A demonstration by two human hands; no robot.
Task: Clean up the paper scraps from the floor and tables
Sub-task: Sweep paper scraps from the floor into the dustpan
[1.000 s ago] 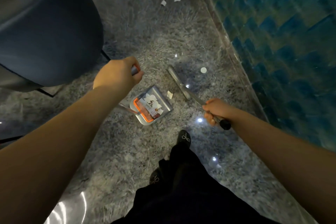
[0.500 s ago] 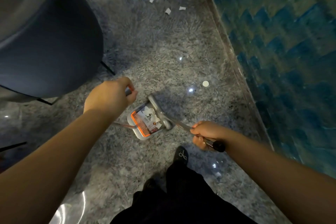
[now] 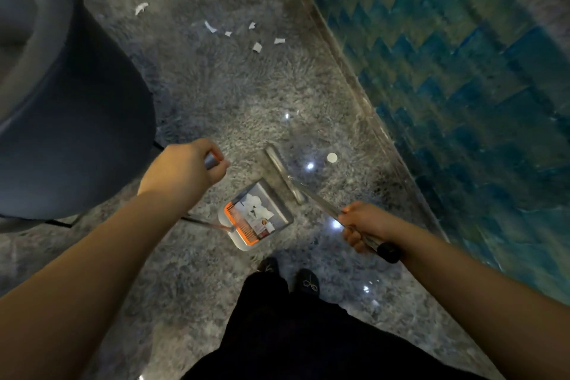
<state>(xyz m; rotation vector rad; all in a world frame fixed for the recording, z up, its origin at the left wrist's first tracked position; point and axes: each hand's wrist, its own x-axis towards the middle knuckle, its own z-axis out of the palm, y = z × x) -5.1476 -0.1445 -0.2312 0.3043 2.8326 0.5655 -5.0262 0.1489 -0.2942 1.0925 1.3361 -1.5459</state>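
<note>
A grey dustpan (image 3: 279,210) with an orange comb edge sits on the marble floor and holds several white paper scraps (image 3: 257,208). My left hand (image 3: 182,168) grips the top of the dustpan's long handle (image 3: 211,160). My right hand (image 3: 365,225) grips the broom handle (image 3: 320,202). The broom head (image 3: 282,171) rests on the floor at the pan's far edge. More white scraps (image 3: 257,47) lie scattered farther ahead on the floor.
A dark blue upholstered chair (image 3: 61,108) fills the left side. A blue patterned wall (image 3: 462,86) with a glossy skirting runs along the right. A small white round spot (image 3: 332,158) is on the floor near the broom. My feet (image 3: 288,276) stand just behind the pan.
The broom swept the scrap into the pan, then its head moved back out to the pan's far edge. The view tilted up, showing more scraps ahead.
</note>
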